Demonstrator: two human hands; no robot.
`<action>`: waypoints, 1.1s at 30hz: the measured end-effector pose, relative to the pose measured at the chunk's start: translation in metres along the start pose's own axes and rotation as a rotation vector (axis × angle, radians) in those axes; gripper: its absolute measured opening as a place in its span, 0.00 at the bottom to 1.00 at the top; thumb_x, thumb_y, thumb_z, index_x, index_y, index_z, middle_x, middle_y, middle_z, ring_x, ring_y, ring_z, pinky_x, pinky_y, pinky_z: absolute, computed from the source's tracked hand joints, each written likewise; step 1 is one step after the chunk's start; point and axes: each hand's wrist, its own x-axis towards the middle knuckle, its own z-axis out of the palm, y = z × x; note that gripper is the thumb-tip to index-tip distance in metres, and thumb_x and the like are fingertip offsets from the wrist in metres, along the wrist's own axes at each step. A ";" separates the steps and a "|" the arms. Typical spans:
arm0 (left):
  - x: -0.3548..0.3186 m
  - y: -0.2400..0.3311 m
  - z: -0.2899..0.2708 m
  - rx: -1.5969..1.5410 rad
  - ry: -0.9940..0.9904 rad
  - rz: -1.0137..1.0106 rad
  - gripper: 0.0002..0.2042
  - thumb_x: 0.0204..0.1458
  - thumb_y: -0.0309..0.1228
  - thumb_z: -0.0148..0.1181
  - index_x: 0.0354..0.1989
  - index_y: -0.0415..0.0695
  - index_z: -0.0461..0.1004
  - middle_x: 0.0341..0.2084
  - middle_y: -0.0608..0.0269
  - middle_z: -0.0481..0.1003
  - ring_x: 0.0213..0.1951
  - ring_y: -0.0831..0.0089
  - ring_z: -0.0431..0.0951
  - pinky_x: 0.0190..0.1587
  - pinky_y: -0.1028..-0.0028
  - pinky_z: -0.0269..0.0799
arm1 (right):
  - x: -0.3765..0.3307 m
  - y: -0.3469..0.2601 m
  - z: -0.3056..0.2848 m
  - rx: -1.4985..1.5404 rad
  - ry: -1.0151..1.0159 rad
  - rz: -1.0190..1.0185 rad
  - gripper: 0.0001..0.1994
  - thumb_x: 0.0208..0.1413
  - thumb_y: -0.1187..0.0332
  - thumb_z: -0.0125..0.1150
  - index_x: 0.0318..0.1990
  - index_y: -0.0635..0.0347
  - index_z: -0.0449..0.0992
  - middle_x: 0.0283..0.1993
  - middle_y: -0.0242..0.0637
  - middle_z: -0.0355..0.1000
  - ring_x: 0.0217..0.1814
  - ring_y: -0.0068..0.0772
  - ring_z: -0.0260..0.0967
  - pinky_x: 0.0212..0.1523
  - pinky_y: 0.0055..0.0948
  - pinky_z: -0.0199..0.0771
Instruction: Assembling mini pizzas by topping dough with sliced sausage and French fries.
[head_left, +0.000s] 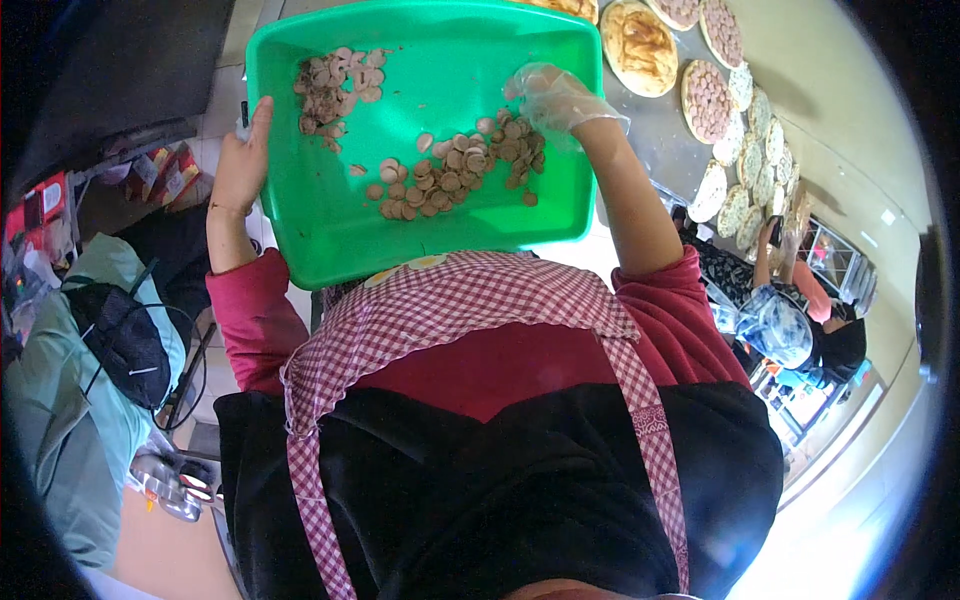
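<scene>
Left hand (240, 165) clasps green tub (350, 230) at rim, likely steadying it; gloved right hand (556, 98) beside round slices (452, 180), grip unclear.

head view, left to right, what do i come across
Mint-green garment, bare left hand, left heap of round slices in the green tub, clear-gloved right hand, golden round bread, lowest pink-topped round.
</scene>
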 end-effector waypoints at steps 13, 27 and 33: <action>-0.020 0.030 0.002 -0.044 0.051 0.023 0.32 0.53 0.53 0.46 0.44 0.29 0.69 0.37 0.45 0.73 0.42 0.66 0.73 0.47 0.72 0.64 | -0.011 0.013 0.045 0.333 0.098 0.153 0.15 0.48 0.59 0.48 0.32 0.61 0.74 0.33 0.42 0.73 0.34 0.38 0.70 0.35 0.35 0.69; 0.001 0.006 0.004 0.050 0.078 -0.065 0.41 0.49 0.60 0.44 0.44 0.21 0.64 0.41 0.37 0.69 0.47 0.59 0.70 0.50 0.71 0.62 | -0.030 -0.007 -0.002 0.745 -0.103 0.048 0.14 0.47 0.69 0.59 0.43 0.63 0.71 0.41 0.36 0.71 0.42 0.28 0.68 0.45 0.25 0.68; -0.008 0.024 0.003 -0.040 0.000 -0.107 0.39 0.50 0.57 0.47 0.45 0.21 0.63 0.40 0.44 0.70 0.46 0.65 0.69 0.50 0.73 0.61 | -0.034 -0.011 -0.006 1.285 -0.268 0.080 0.13 0.52 0.69 0.57 0.43 0.67 0.69 0.43 0.38 0.68 0.46 0.26 0.65 0.47 0.23 0.66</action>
